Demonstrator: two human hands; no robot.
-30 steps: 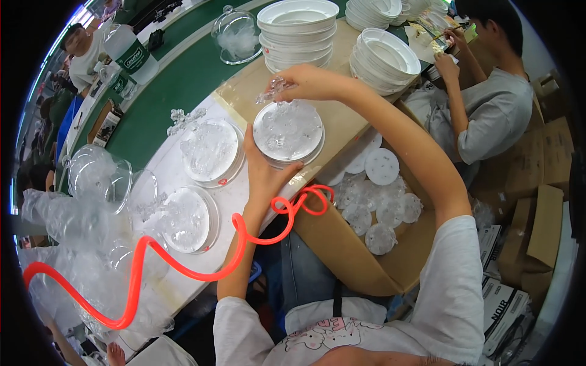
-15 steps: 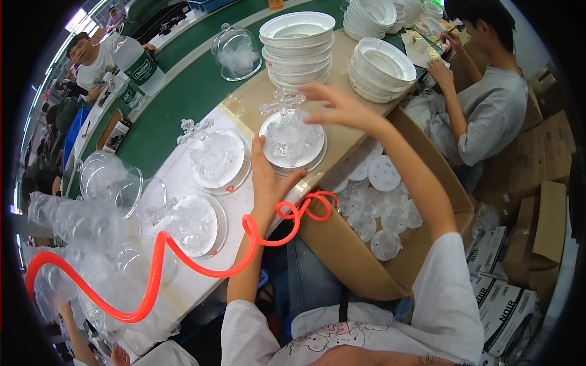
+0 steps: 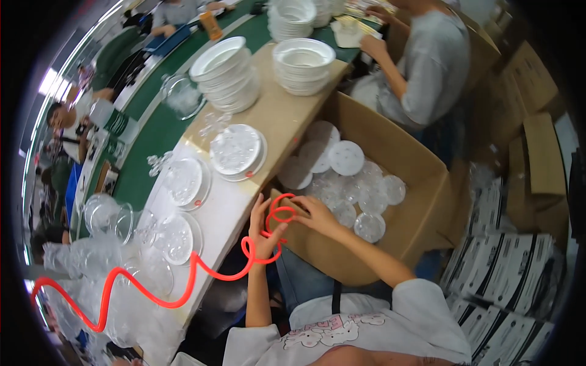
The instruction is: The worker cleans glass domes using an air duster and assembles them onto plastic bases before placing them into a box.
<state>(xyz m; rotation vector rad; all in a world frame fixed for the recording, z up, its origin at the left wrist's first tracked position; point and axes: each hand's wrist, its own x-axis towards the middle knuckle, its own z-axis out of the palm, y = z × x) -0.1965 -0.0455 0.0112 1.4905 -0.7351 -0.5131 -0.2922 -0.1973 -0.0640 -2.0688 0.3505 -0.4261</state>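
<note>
My left hand [image 3: 266, 236] is over the table's near edge, thumb and fingers apart. My right hand [image 3: 315, 215] is just to its right by the cardboard box's near corner, fingers stretched and slightly curved. The last loops of a red coiled hose [image 3: 183, 297] pass across both hands and partly hide the fingers. Nothing shows clearly in either hand. Beyond them, a white round base with clear plastic parts [image 3: 235, 149] stands on a tan board. Two similar bases [image 3: 183, 182] [image 3: 177, 238] stand on the white tabletop to the left.
An open cardboard box [image 3: 421, 213] at my right holds several clear and white discs [image 3: 347, 157]. Stacks of white bowl-like bases [image 3: 303, 67] stand farther back. Clear domes and plastic wrap [image 3: 91, 250] crowd the left. A co-worker [image 3: 427, 61] sits at far right.
My view has shifted, and both hands have left the nearest base on the board, coming back toward me by the box corner. The base stays on the board. The hose loops now overlap my hands.
</note>
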